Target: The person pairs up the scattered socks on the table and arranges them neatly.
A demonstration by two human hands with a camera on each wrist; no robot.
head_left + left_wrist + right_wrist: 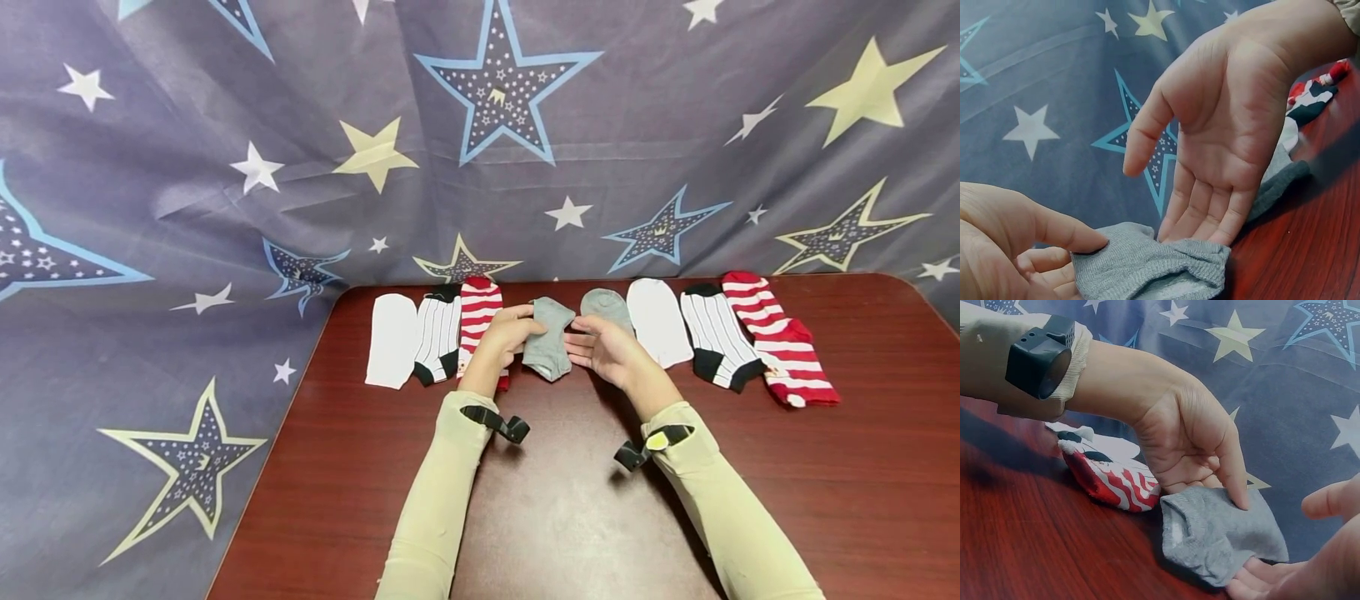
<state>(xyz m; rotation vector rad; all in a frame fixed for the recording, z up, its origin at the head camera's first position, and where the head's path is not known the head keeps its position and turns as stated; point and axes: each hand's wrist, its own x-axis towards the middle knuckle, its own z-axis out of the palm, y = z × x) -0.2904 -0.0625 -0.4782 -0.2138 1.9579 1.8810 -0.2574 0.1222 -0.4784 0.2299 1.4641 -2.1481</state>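
A grey ankle sock (550,337) is held at the back middle of the table, its cuff opening toward the front. My left hand (505,340) grips its left side, thumb on top and fingers beneath, as the right wrist view shows. My right hand (613,354) has its palm turned toward the sock, thumb raised and fingers extended. Those fingertips touch the right edge of the sock (1147,262) in the left wrist view. A second grey sock (606,305) lies just beyond the right hand, partly covered by it.
Left of the hands lie a white sock (392,340), a black-and-white striped sock (437,333) and a red-and-white striped sock (478,304). Matching white (658,321), black-striped (716,333) and red-striped (780,342) socks lie right. A star-patterned curtain (300,167) hangs behind the table (570,517).
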